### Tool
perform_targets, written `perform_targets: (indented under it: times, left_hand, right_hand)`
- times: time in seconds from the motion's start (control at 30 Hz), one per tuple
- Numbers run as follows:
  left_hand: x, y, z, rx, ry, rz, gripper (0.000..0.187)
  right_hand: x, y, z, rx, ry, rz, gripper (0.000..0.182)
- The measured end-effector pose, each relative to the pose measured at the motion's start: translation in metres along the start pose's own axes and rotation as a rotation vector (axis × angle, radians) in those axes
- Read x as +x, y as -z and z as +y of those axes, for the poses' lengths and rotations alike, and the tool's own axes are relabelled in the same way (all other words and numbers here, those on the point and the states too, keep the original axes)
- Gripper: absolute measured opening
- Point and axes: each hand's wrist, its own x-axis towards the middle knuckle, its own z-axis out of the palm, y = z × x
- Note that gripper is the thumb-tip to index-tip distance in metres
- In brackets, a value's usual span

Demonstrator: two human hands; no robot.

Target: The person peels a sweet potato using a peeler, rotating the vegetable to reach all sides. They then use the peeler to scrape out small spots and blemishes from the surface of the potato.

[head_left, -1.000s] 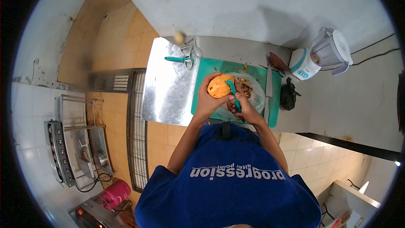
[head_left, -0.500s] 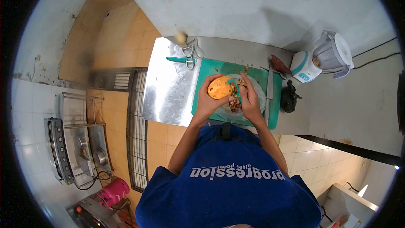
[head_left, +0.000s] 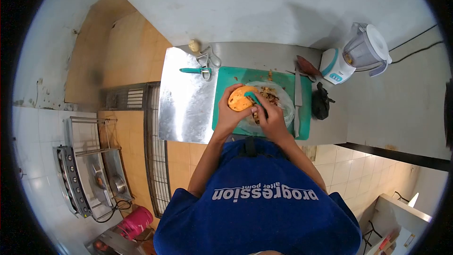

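My left hand (head_left: 229, 114) is wrapped around a peeled orange sweet potato (head_left: 239, 100) with dark spots on its surface. In my right hand (head_left: 272, 122) is a teal peeler (head_left: 251, 96), its head against the right side of the sweet potato. Beneath both hands a clear plastic bag (head_left: 288, 101) lies on the green cutting board (head_left: 225, 81). Brown and orange peelings (head_left: 270, 95) lie on the bag, partly hidden by my right hand. A long knife (head_left: 297, 92) rests along the board's right side.
Left of the board lie another teal-handled peeler (head_left: 191, 71) and a grey-handled tool (head_left: 214, 59), near a round pale item (head_left: 194, 45). At right are a reddish-brown tuber (head_left: 306, 65), a black plastic bag (head_left: 322, 103) and a blender (head_left: 340, 66). A wall borders the counter's back.
My right hand has moved left and closer to the sweet potato, bringing the peeler onto its side. My left hand keeps its hold. The whole view has shifted slightly.
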Motion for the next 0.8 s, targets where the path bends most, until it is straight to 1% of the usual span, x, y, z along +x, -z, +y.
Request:
perform_targets:
  times: [0.03,0.1,0.17,0.23,0.27,0.33,0.37,0.47,0.53,0.63,0.67,0.7,0.73,0.77,0.8]
  left_hand:
    - [0.0,0.0,0.0,0.023,-0.015,0.003,0.076]
    - [-0.002,-0.001,-0.002,0.046,-0.028,0.015,0.074]
    - [-0.002,0.001,-0.007,-0.026,0.009,0.017,0.074]
    - [-0.003,0.002,-0.01,-0.016,0.023,0.012,0.075]
    - [-0.003,0.001,-0.011,-0.012,0.032,0.002,0.077]
    - [-0.004,-0.003,-0.008,-0.042,0.053,-0.007,0.077]
    - [-0.005,-0.004,-0.005,-0.061,0.072,-0.01,0.077]
    - [-0.004,-0.007,-0.002,-0.063,0.056,0.007,0.076]
    - [-0.004,-0.007,-0.003,-0.073,0.072,-0.003,0.076]
    - [-0.006,-0.01,-0.006,-0.129,0.114,0.007,0.077]
    - [-0.007,-0.009,-0.005,-0.163,0.137,0.016,0.078]
    - [-0.008,-0.007,-0.005,-0.158,0.14,0.018,0.078]
    - [-0.007,-0.007,-0.006,-0.124,0.103,0.008,0.079]
    - [-0.004,-0.008,-0.006,-0.093,0.062,-0.008,0.079]
    - [-0.003,-0.009,-0.006,-0.097,0.059,-0.013,0.079]
  right_hand:
    - [0.001,0.0,0.003,0.025,-0.042,0.017,0.039]
    - [0.002,0.0,0.011,0.008,-0.05,0.039,0.038]
    - [0.0,-0.002,0.013,-0.001,-0.053,0.067,0.038]
    - [-0.01,-0.004,0.002,0.003,-0.009,0.01,0.036]
    - [-0.007,-0.003,0.004,0.0,-0.012,0.015,0.036]
    - [0.004,0.004,0.015,-0.052,-0.082,0.085,0.035]
    - [0.001,0.003,0.015,-0.052,-0.08,0.084,0.035]
    - [-0.01,-0.004,0.009,-0.011,-0.029,0.104,0.036]
    - [-0.012,-0.004,0.005,-0.038,0.035,0.097,0.037]
    - [-0.002,-0.001,0.015,-0.074,0.018,0.154,0.036]
    - [-0.005,-0.002,0.012,-0.07,0.019,0.154,0.036]
    - [-0.012,-0.003,0.003,-0.086,0.035,0.093,0.036]
    - [-0.015,-0.003,-0.002,-0.106,0.054,0.034,0.036]
    - [-0.011,-0.003,0.002,-0.108,0.055,0.04,0.036]
    - [-0.002,0.0,0.008,-0.079,0.009,0.077,0.036]
